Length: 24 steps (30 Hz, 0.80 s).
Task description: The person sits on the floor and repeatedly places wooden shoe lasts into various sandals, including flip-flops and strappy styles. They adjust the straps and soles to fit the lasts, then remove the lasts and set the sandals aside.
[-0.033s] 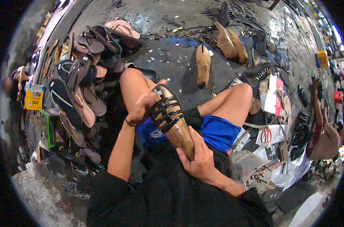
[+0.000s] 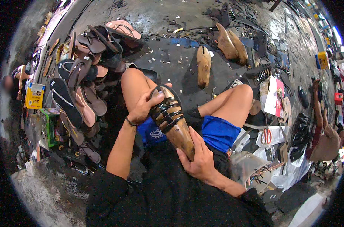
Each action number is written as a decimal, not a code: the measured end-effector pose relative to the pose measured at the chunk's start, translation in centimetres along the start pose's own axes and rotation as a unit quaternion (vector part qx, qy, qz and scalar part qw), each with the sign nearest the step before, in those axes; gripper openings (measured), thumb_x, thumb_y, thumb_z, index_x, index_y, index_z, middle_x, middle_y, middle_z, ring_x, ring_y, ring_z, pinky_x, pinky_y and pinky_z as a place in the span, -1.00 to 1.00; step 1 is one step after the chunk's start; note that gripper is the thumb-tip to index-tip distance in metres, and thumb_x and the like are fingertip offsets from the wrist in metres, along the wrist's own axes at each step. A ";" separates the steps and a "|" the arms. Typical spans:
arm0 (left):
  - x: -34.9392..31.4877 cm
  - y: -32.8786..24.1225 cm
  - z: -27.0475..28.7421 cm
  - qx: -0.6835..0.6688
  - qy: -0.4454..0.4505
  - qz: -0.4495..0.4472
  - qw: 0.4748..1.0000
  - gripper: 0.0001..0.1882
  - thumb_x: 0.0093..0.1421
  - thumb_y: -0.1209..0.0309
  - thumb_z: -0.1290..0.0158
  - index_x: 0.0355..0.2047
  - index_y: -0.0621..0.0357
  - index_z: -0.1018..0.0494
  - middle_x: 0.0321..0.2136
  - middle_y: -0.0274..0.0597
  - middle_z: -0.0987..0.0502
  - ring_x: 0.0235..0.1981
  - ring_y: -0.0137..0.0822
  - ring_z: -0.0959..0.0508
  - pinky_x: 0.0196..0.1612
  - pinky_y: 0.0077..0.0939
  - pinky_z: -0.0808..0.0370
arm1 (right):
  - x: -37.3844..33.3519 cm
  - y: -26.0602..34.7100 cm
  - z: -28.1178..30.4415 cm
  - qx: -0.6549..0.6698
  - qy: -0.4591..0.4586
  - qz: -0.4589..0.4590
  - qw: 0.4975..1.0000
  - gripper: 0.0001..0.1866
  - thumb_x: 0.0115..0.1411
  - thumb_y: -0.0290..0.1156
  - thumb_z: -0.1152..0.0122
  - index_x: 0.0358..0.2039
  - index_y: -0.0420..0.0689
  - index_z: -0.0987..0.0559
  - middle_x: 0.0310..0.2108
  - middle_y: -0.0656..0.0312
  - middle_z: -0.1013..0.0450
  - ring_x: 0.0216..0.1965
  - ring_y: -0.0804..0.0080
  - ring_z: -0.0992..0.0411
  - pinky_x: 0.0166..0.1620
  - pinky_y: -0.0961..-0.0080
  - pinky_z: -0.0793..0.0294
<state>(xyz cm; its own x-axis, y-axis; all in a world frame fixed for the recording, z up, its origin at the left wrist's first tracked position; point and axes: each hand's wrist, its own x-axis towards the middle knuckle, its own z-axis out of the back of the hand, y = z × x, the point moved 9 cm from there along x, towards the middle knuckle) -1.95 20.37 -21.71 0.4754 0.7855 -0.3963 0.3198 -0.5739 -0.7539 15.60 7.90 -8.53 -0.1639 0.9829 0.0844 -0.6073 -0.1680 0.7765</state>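
Over my lap a wooden shoe last [image 2: 178,137] carries a black strappy sandal [image 2: 168,116], its several glossy straps wrapped across the last. My left hand [image 2: 148,104] grips the sandal's toe end, thumb lying on top near the front strap and the fingers around the sole's edge. Lower down, my right hand [image 2: 198,156] is closed around the heel end of the last, fingers along its right side and thumb on the near side. The sandal's underside is hidden. Beyond my knees a single wooden last [image 2: 203,67] stands on the floor, with a pair of lasts [image 2: 231,45] farther right.
A heap of sandals [image 2: 89,72] lies at the left, beside a yellow box [image 2: 34,95] and a green frame [image 2: 50,128]. To the right are red-handled scissors [image 2: 266,135], a clear tub of tools [image 2: 251,170] and a white-pink box [image 2: 272,96]. Another person [image 2: 325,142] sits at far right.
My left hand has settled on the sandal's toe, thumb now pressed on top, where before it was blurred beside it. My right hand keeps its hold on the last.
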 end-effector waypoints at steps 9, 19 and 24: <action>-0.5 -3.4 -2.1 0.118 -0.027 -0.015 0.993 -0.47 0.40 0.20 -0.04 0.26 0.26 -0.33 -0.07 -0.17 -0.60 -0.06 -0.33 -0.61 0.07 -0.40 -0.53 | 0.1 0.2 -0.7 -0.002 -0.012 0.000 1.000 -0.22 0.15 -0.36 -0.40 0.27 -0.45 -0.25 0.14 -0.24 -0.40 0.06 -0.09 -0.51 -0.04 0.26 -0.63; 0.4 -3.1 -1.6 0.139 -0.039 -0.011 0.989 -0.55 0.40 0.20 -0.04 0.12 0.31 -0.45 -0.12 -0.15 -0.63 -0.13 -0.35 -0.63 0.01 -0.42 -0.55 | 0.2 0.2 -0.9 -0.022 -0.024 0.016 0.999 -0.20 0.16 -0.31 -0.39 0.27 -0.47 -0.25 0.16 -0.26 -0.38 0.04 -0.05 -0.53 -0.07 0.30 -0.65; 0.5 -2.6 -1.3 0.157 -0.061 0.040 0.985 -0.63 0.40 0.19 -0.04 -0.02 0.25 -0.51 -0.22 -0.19 -0.65 -0.24 -0.40 -0.64 -0.10 -0.47 -0.58 | 0.5 0.7 -0.6 0.017 0.019 0.003 1.000 -0.21 0.19 -0.23 -0.37 0.27 -0.43 -0.26 0.15 -0.23 -0.39 0.12 -0.03 -0.48 0.05 0.23 -0.57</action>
<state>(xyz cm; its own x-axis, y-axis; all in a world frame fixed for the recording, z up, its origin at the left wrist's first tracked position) -1.53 21.92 -19.28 0.3798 0.7744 -0.5060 0.0070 -0.5494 -0.8355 14.65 8.24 -8.28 -0.1973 0.9782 0.0650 -0.5797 -0.1699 0.7970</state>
